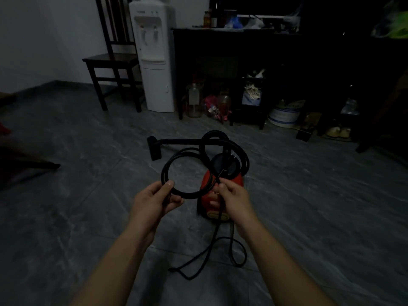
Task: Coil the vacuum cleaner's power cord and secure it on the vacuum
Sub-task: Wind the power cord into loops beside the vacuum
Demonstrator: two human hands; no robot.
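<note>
A small red vacuum cleaner (pixel 234 183) with a dark round top stands on the grey floor. Its black hose (pixel 241 151) loops over it to a wand and floor nozzle (pixel 155 149) lying behind. Held above the floor in front of the vacuum is a coil of black power cord (pixel 170 164). My left hand (pixel 157 198) grips the coil at its lower left, thumb on top. My right hand (pixel 231 196) pinches the cord at the coil's right side. From there the loose cord (pixel 212 250) hangs down and curls on the floor.
A white water dispenser (pixel 154 56) and a dark wooden chair (pixel 114 60) stand against the back wall. A dark table (pixel 242 32) with bottles on top has jars, a stool and a bucket under it. Dark objects lie at the left edge.
</note>
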